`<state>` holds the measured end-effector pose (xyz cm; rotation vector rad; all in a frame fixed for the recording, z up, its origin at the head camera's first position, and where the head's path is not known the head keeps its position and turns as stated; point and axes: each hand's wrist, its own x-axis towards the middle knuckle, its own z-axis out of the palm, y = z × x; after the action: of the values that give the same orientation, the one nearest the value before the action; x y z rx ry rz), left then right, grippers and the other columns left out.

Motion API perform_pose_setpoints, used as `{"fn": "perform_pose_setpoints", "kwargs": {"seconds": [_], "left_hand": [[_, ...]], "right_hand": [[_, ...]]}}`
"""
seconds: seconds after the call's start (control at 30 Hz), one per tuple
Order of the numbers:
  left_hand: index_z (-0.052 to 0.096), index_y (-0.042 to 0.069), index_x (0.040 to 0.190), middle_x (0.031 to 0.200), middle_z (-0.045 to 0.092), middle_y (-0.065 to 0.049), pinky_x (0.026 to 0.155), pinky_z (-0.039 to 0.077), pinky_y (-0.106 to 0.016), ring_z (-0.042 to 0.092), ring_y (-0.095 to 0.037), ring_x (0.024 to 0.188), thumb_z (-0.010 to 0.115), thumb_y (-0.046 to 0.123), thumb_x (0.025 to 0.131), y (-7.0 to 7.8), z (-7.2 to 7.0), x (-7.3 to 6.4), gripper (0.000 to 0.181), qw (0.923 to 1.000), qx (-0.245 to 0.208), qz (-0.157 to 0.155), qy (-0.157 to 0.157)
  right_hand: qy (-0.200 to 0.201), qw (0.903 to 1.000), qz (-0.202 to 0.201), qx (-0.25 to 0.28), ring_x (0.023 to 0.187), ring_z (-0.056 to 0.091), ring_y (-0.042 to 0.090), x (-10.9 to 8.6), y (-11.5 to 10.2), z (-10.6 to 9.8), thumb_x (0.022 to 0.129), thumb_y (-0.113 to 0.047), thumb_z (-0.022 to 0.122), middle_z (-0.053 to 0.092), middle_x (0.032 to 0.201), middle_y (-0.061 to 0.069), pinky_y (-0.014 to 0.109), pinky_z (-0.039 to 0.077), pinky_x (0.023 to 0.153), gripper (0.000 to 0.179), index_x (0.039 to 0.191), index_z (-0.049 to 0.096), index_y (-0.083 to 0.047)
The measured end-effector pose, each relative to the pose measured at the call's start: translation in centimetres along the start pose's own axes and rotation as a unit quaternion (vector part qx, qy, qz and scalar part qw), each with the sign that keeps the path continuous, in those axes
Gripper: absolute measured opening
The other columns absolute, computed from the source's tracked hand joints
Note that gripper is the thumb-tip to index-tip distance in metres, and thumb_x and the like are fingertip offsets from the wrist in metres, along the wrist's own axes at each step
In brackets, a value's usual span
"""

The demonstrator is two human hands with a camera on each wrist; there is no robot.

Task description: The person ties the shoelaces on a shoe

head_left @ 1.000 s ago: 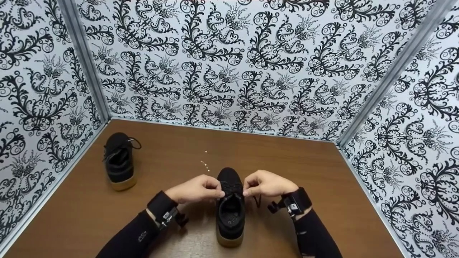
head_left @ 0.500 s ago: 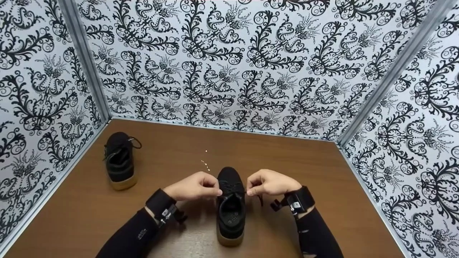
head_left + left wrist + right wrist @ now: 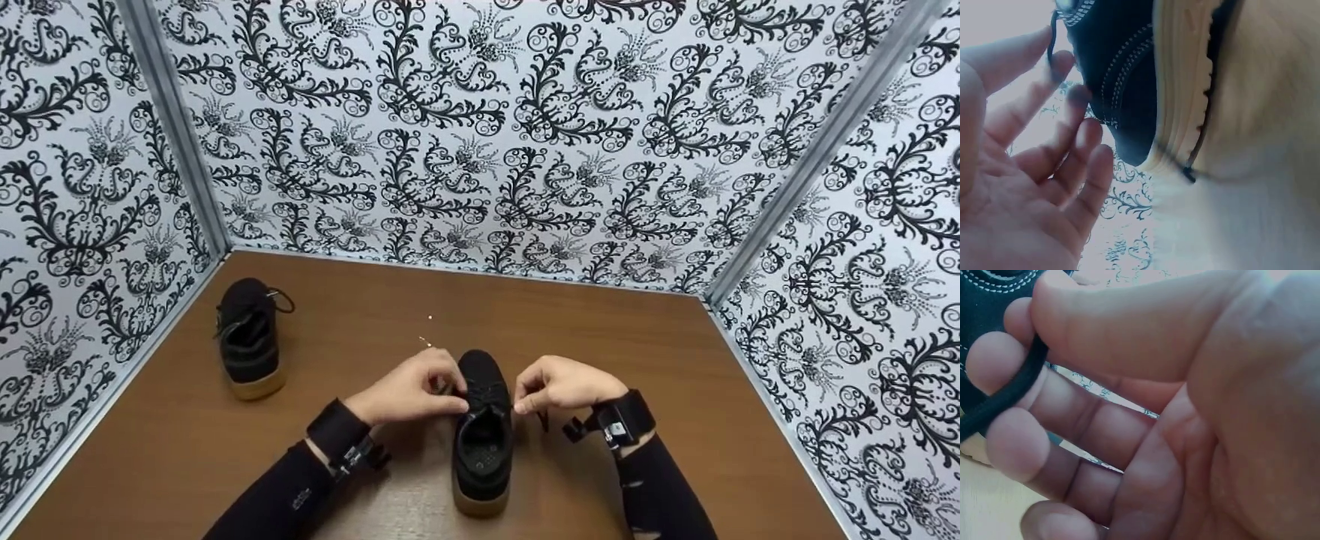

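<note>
A black shoe (image 3: pixel 482 450) with a tan gum sole stands between both hands, toe away from me. White double stitching shows on its side in the left wrist view. My left hand (image 3: pixel 412 390) is at its left side, with thumb and fingers apart in the left wrist view. A piece of black lace (image 3: pixel 1053 39) hangs by its thumb and index fingertips, not visibly pinched. Lower down, a blurred lace end (image 3: pixel 1188 171) crosses the sole. On the shoe's right, my right hand (image 3: pixel 566 384) pinches a black shoelace (image 3: pixel 1013 391) between thumb and index finger; the lace runs across its other fingers.
Another black shoe (image 3: pixel 251 341) with a tan sole stands at the far left, its laces loose at the sides. The brown wooden table (image 3: pixel 600 322) is bounded by patterned wall panels (image 3: pixel 465 150). Small white specks (image 3: pixel 425 341) show beyond the near shoe.
The left thumb and fingers have spread apart, the fingers lifting forward beside the shoe. The right hand drew slightly away to the right, then stayed about there, pinching the lace. The shoes stay put.
</note>
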<state>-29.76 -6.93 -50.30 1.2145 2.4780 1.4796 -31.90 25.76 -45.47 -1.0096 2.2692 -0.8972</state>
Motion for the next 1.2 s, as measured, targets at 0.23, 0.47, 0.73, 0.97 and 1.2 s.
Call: {"fn": "perform_pose_setpoints", "kwargs": {"seconds": [0.23,0.47,0.73,0.97,1.2], "left_hand": [[0.067,0.01,0.064,0.06,0.052,0.017,0.053,0.037,-0.021,0.046,-0.001,0.054,0.083,0.042,0.101,2.5,0.2,-0.3,0.051,0.9961,0.023,-0.061,-0.059],[0.07,0.013,0.061,0.053,0.048,0.02,0.049,0.033,-0.026,0.043,-0.004,0.048,0.073,0.05,0.107,4.3,0.8,-0.5,0.06,0.9819,0.111,-0.149,-0.038],[0.062,0.019,0.053,0.048,0.048,0.014,0.047,0.033,-0.029,0.048,-0.011,0.045,0.073,0.055,0.105,4.8,2.1,-0.7,0.064,0.9658,0.141,-0.211,0.052],[0.057,0.022,0.05,0.046,0.04,0.015,0.047,0.03,-0.027,0.044,-0.009,0.044,0.082,0.048,0.099,3.8,3.0,-0.3,0.062,0.9558,0.156,-0.213,0.129],[0.079,0.009,0.066,0.056,0.067,0.006,0.053,0.044,-0.024,0.062,-0.008,0.048,0.08,0.017,0.094,3.1,2.0,-0.4,0.029,0.9723,0.049,-0.199,0.113]], "right_hand": [[-0.006,1.0,0.003,0.004,0.073,0.066,0.015,0.0,0.0,0.0,0.102,-0.028,0.082,0.08,0.09,0.01,0.024,0.052,0.065,0.021,0.096,0.085,-0.008],[-0.003,1.0,-0.006,-0.007,0.076,0.067,0.007,0.0,0.1,-0.1,0.102,-0.026,0.081,0.081,0.095,0.014,0.023,0.054,0.07,0.023,0.099,0.085,-0.003],[0.0,1.0,-0.004,-0.008,0.079,0.067,0.006,0.2,0.2,-0.1,0.102,-0.026,0.082,0.082,0.092,0.001,0.024,0.054,0.072,0.021,0.1,0.086,-0.006],[0.001,1.0,0.003,-0.005,0.079,0.07,0.017,0.2,0.2,0.1,0.102,-0.03,0.083,0.082,0.092,-0.001,0.025,0.056,0.07,0.016,0.097,0.087,-0.016],[0.009,0.9999,0.013,0.002,0.076,0.067,0.012,0.2,-0.1,0.1,0.099,-0.026,0.086,0.079,0.089,-0.01,0.024,0.052,0.067,0.008,0.096,0.086,-0.019]]}}
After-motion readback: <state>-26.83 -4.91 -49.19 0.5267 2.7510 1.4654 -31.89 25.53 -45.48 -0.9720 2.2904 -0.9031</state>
